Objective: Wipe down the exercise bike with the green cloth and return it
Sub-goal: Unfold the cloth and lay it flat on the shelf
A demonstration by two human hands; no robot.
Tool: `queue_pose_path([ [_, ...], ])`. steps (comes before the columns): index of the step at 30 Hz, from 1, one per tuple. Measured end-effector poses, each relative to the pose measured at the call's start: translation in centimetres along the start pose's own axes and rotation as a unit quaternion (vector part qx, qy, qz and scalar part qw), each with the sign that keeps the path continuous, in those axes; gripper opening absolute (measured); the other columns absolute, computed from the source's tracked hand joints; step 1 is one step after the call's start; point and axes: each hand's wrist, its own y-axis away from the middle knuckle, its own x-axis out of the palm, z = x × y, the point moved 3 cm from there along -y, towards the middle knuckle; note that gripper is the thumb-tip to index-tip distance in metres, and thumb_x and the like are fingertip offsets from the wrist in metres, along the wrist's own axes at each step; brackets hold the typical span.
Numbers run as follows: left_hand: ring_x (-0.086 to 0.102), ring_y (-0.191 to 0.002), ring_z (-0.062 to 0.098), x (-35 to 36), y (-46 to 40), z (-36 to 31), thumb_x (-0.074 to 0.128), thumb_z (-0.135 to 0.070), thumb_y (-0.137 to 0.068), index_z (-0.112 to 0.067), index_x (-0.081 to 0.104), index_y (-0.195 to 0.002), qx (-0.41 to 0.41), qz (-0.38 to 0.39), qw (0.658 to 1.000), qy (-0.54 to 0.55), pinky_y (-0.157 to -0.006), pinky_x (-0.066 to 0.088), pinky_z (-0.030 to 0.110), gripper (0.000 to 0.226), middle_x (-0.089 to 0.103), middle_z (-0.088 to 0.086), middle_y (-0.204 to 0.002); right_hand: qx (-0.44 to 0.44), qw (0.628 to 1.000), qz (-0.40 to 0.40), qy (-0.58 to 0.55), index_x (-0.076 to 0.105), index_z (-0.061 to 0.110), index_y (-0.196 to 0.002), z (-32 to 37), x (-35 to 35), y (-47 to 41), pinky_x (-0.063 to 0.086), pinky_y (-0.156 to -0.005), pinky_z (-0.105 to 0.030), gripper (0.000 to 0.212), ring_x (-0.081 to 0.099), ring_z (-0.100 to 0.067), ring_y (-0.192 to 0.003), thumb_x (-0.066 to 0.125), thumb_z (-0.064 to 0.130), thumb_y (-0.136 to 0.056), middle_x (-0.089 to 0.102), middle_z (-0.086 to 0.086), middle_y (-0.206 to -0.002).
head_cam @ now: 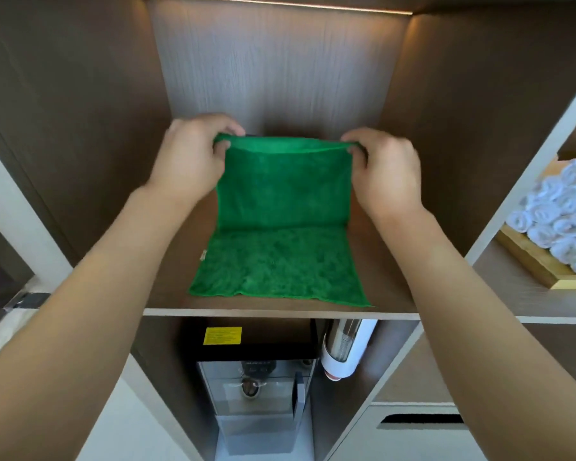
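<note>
The green cloth [281, 227] lies on a brown wooden shelf [167, 281] inside a cabinet niche. Its near half rests flat on the shelf, and its far half is lifted upright. My left hand [188, 158] pinches the cloth's top left corner. My right hand [384, 171] pinches the top right corner. The top edge is stretched between both hands. The exercise bike is not in view.
Below the shelf stands a water dispenser [260, 387] with a cup holder [345, 347] beside it. To the right, a wooden tray [529, 257] holds several rolled white towels [559, 221]. The niche's side walls close in on both sides.
</note>
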Motion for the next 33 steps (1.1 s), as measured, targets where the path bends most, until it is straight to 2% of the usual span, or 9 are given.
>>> queue_pose_path([
  [4, 0.069, -0.108, 0.009, -1.6, 5.7, 0.0, 0.07, -0.001, -0.094, -0.019, 0.076, -0.116, 0.071, -0.005, 0.997, 0.016, -0.106, 0.046, 0.017, 0.029, 0.076, -0.005, -0.117, -0.125, 0.992, -0.011, -0.028, 0.08, 0.01, -0.114, 0.5, -1.4, 6.2, 0.06, -0.093, -0.041, 0.034, 0.076, -0.028, -0.099, 0.059, -0.005, -0.093, 0.08, -0.007, -0.11],
  [8, 0.076, -0.097, 0.024, 0.5, 13.7, 1.1, 0.077, 0.004, -0.089, -0.014, 0.081, -0.109, 0.044, 0.109, 0.993, 0.024, -0.091, 0.059, 0.04, 0.028, 0.08, 0.0, -0.107, -0.127, 0.983, 0.128, -0.043, 0.082, 0.006, -0.11, -1.0, 1.4, 14.1, 0.064, -0.083, -0.048, 0.045, 0.078, -0.032, -0.094, 0.066, -0.023, -0.08, 0.081, -0.008, -0.105],
  [11, 0.076, -0.092, 0.025, 1.6, 16.5, 1.3, 0.077, 0.006, -0.088, -0.012, 0.083, -0.104, 0.02, 0.141, 0.989, 0.033, -0.085, 0.062, 0.046, 0.025, 0.08, 0.0, -0.101, -0.14, 0.976, 0.161, -0.047, 0.082, 0.008, -0.104, -1.4, 2.5, 16.6, 0.065, -0.077, -0.044, 0.046, 0.078, -0.028, -0.093, 0.071, -0.026, -0.074, 0.081, -0.004, -0.105],
  [19, 0.07, -0.108, 0.011, 1.1, 18.4, 0.7, 0.058, -0.015, -0.1, -0.016, 0.08, -0.108, -0.005, 0.125, 0.99, 0.066, -0.096, 0.052, 0.031, 0.023, 0.077, -0.008, -0.112, -0.136, 0.986, 0.05, -0.078, 0.08, 0.0, -0.092, -2.8, 1.4, 17.4, 0.059, -0.075, -0.035, 0.028, 0.068, -0.028, -0.086, 0.067, -0.021, -0.08, 0.074, -0.008, -0.096],
  [23, 0.067, -0.11, 0.006, 1.4, 19.0, -0.4, 0.056, -0.021, -0.102, -0.018, 0.078, -0.108, -0.01, 0.157, 0.984, 0.08, -0.096, 0.053, 0.032, 0.023, 0.074, -0.014, -0.111, -0.12, 0.986, 0.092, -0.063, 0.075, 0.007, -0.081, -3.4, 1.2, 17.9, 0.056, -0.063, -0.039, 0.03, 0.062, -0.023, -0.075, 0.06, -0.018, -0.073, 0.07, 0.0, -0.087],
  [25, 0.067, -0.103, 0.007, 1.0, 19.4, -0.8, 0.054, -0.03, -0.104, -0.024, 0.076, -0.104, -0.01, 0.163, 0.982, 0.092, -0.088, 0.052, 0.029, 0.023, 0.071, -0.018, -0.102, -0.1, 0.984, 0.118, -0.085, 0.067, 0.01, -0.073, -3.4, 0.9, 18.3, 0.049, -0.06, -0.039, 0.024, 0.055, -0.022, -0.07, 0.053, -0.009, -0.069, 0.063, 0.004, -0.08],
  [28, 0.066, -0.068, 0.013, 0.7, 18.4, -0.7, 0.052, -0.044, -0.105, -0.029, 0.074, -0.092, -0.061, 0.138, 0.984, 0.095, -0.062, 0.052, 0.04, 0.03, 0.069, -0.008, -0.073, -0.064, 0.984, 0.119, -0.118, 0.056, 0.012, -0.066, -2.7, 0.7, 17.3, 0.042, -0.062, -0.038, 0.018, 0.048, -0.022, -0.066, 0.044, 0.001, -0.073, 0.055, 0.005, -0.072],
  [31, 0.065, -0.06, 0.017, 2.3, 15.1, -0.7, 0.052, -0.042, -0.104, -0.028, 0.076, -0.095, -0.078, 0.108, 0.99, 0.048, -0.06, 0.055, 0.038, 0.029, 0.071, -0.005, -0.071, -0.024, 0.983, 0.138, -0.118, 0.068, 0.014, -0.083, -1.7, 2.6, 13.9, 0.049, -0.077, -0.044, 0.02, 0.057, -0.023, -0.085, 0.048, 0.011, -0.087, 0.064, 0.003, -0.089],
  [33, 0.071, -0.097, 0.019, 4.8, 12.1, -0.3, 0.058, -0.032, -0.104, -0.025, 0.075, -0.117, -0.062, 0.161, 0.985, 0.025, -0.088, 0.057, 0.041, 0.023, 0.076, -0.003, -0.108, 0.002, 0.968, 0.243, -0.069, 0.07, 0.018, -0.124, -1.4, 5.4, 10.9, 0.046, -0.103, -0.049, 0.031, 0.057, -0.026, -0.124, 0.052, 0.024, -0.1, 0.065, 0.0, -0.131],
])
